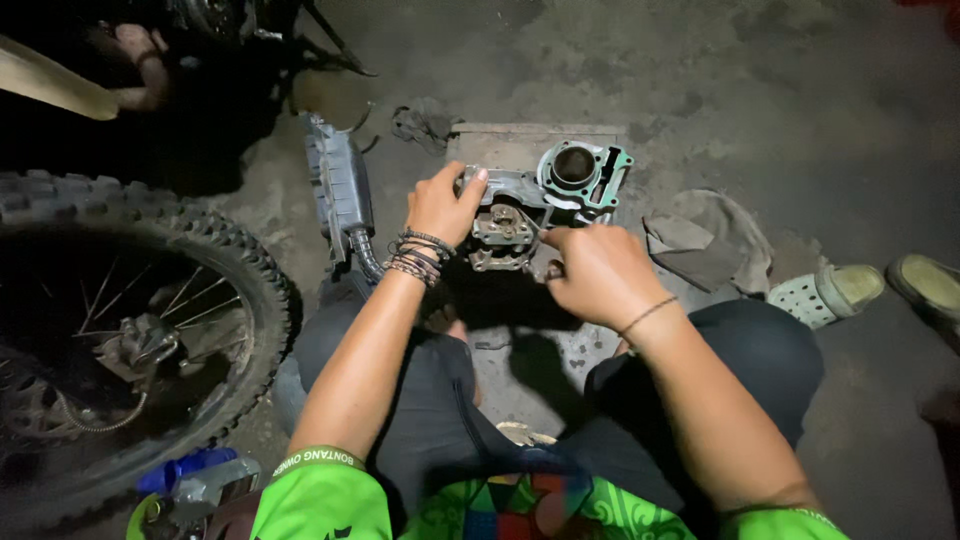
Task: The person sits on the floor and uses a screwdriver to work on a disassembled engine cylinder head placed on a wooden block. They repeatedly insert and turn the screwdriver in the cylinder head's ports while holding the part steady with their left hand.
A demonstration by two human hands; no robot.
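two hands work on a grey metal engine part (520,215) that sits on a flat board (530,135) on the dirty floor (760,90). at about 1 o'clock from the hands, the part has a round open cylinder hole (574,165) with a green gasket (615,175) around it. at 9 o'clock stands a big knobby motorbike wheel (130,300), with a grey exhaust pipe (338,185) lying between the wheel and the part. at 3 o'clock lies a crumpled grey rag (710,240), and past it are two pale shoes (850,287). a smaller dark rag (425,122) lies at 11 o'clock. at 7 o'clock, low down, is a blue and grey tool (195,478).

the left hand (443,205) reaches forward with the arm straight, and its fingers are curled over the left top edge of the engine part, holding it. string bracelets (418,255) wrap that wrist. the right hand (600,272) comes in from 5 o'clock, back facing up, fingers bent down onto the near side of the part. i cannot tell if it grips anything, because the hand hides its fingertips.
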